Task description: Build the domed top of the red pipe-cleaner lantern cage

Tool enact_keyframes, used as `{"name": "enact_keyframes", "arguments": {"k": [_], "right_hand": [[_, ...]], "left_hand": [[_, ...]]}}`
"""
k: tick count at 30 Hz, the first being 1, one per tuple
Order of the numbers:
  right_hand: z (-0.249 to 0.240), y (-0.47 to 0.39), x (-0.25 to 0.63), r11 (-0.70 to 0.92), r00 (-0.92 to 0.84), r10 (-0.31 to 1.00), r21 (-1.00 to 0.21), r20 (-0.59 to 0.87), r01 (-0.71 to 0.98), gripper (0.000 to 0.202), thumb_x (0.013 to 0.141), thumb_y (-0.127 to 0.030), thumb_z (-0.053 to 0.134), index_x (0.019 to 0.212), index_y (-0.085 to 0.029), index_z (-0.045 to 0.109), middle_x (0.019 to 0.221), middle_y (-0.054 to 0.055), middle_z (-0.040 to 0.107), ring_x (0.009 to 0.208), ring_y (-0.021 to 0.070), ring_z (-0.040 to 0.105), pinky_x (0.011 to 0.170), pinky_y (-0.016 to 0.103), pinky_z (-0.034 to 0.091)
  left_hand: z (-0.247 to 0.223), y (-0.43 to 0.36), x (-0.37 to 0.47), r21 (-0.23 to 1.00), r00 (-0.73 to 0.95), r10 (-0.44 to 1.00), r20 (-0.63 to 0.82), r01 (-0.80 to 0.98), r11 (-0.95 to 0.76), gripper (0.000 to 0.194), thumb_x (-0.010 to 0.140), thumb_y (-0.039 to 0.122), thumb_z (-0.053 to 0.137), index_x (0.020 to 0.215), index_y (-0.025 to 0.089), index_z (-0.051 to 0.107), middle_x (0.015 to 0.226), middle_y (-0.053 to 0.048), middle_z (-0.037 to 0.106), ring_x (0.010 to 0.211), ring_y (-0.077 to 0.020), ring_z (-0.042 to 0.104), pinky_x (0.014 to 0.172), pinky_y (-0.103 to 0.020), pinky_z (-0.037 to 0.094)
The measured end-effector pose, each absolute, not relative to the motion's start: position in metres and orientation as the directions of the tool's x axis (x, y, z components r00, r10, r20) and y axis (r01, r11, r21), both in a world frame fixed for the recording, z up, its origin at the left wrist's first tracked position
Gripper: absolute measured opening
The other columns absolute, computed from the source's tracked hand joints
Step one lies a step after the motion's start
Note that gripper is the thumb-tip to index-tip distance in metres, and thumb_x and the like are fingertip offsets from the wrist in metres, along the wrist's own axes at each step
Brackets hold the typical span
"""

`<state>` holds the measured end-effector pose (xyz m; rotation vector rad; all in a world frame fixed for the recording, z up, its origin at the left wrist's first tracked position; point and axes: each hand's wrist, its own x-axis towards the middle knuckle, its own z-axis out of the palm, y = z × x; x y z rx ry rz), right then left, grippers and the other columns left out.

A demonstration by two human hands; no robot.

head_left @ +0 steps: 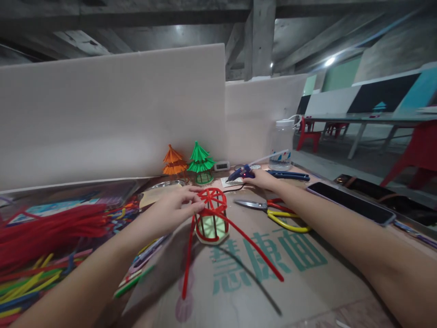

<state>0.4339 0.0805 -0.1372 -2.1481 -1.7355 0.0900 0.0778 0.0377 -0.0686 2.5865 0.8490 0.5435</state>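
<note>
My left hand (187, 202) grips the top rim of a small round cage (211, 218) made of red pipe cleaners and dark posts on a pale base. Two long red pipe cleaner ends (256, 243) stretch from its top toward me. Farther back, my right hand (257, 178) is closed on a blue glue gun (243, 172), whose nozzle points left over a small white pad (231, 182). Scissors (273, 212) with red and yellow handles lie right of the cage.
Bundles of red pipe cleaners (58, 232) lie at the left. Orange (174, 159) and green (200, 161) tiered models stand behind. A bottle (282, 146), blue-handled pliers (288, 175) and a phone (351, 202) are at the right.
</note>
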Motion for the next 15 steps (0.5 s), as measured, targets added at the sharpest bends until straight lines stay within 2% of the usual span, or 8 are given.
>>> {"name": "enact_keyframes", "arguments": {"k": [4,10,13,15], "right_hand": [[-0.134,0.064,0.443,-0.127,0.177,0.964,-0.242,0.196,0.962,0.052,0.091,-0.043,0.066,0.132,-0.011,0.064,0.13,0.021,0.069,0.115,0.0346,0.066,0.092,0.035,0.049],[-0.135,0.049,0.441,-0.063,0.097,0.973,-0.161,0.207,0.985,0.052,0.094,-0.042,0.059,0.14,-0.018,0.06,0.127,0.016,0.071,0.114,0.0308,0.068,0.091,0.032,0.049],[-0.132,0.049,0.437,-0.079,0.102,0.972,-0.114,0.21,0.99,0.051,0.093,-0.042,0.06,0.138,-0.016,0.062,0.124,0.017,0.072,0.111,0.0314,0.068,0.088,0.033,0.049],[-0.122,0.046,0.436,-0.098,0.112,0.971,-0.073,0.21,0.992,0.044,0.092,-0.04,0.062,0.126,-0.014,0.069,0.117,0.019,0.074,0.106,0.033,0.069,0.084,0.035,0.049]], "left_hand": [[-0.069,0.031,0.082,0.472,0.736,0.624,0.262,0.466,-0.748,0.041,0.093,0.053,0.051,0.076,0.021,0.072,0.136,-0.009,0.067,0.13,-0.0313,0.06,0.1,-0.042,0.054],[-0.069,0.032,0.082,0.469,0.746,0.611,0.264,0.454,-0.757,0.041,0.093,0.052,0.051,0.078,0.022,0.073,0.138,-0.009,0.066,0.131,-0.0304,0.059,0.104,-0.042,0.052],[-0.068,0.033,0.083,0.453,0.747,0.611,0.261,0.465,-0.761,0.04,0.093,0.051,0.05,0.079,0.022,0.074,0.137,-0.009,0.067,0.129,-0.0302,0.06,0.103,-0.042,0.052],[-0.067,0.033,0.083,0.442,0.753,0.605,0.259,0.464,-0.767,0.039,0.093,0.05,0.05,0.079,0.023,0.074,0.133,-0.008,0.069,0.13,-0.0301,0.06,0.103,-0.042,0.052]]}}
